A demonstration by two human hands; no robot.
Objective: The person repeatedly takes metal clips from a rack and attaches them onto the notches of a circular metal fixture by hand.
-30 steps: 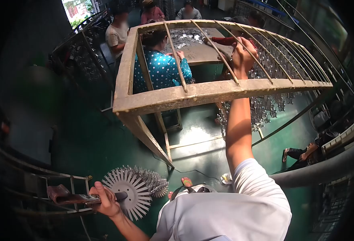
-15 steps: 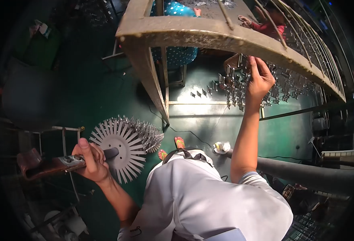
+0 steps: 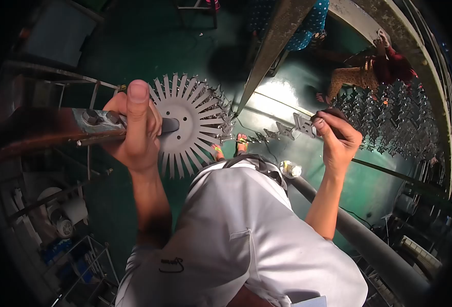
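My left hand (image 3: 139,128) is wrapped around the top of a rack's shaft, just under a brownish metal hanger bar (image 3: 62,134) with bolts on it. Below that hand spreads the rack's grey round disc (image 3: 176,115), its thin fins radiating outward, and shiny small metal parts hang around its far side. With thumb and fingertips pinched, my right hand (image 3: 340,137) holds the upper end of a strand of flat metal parts (image 3: 303,126), which dangles toward the floor between my hands. My fingers hide the very top of the strand.
A metal frame (image 3: 279,43) stands ahead, with many strands of shiny parts (image 3: 390,120) hanging at the right. Two people sit beyond it. A thick grey pipe (image 3: 361,233) slants at lower right; a metal stand (image 3: 93,94) is on the left.
My right hand has come down and away from the frame's rail with the strand. The left hand and rack appear higher and nearer, as the view has turned toward the right.
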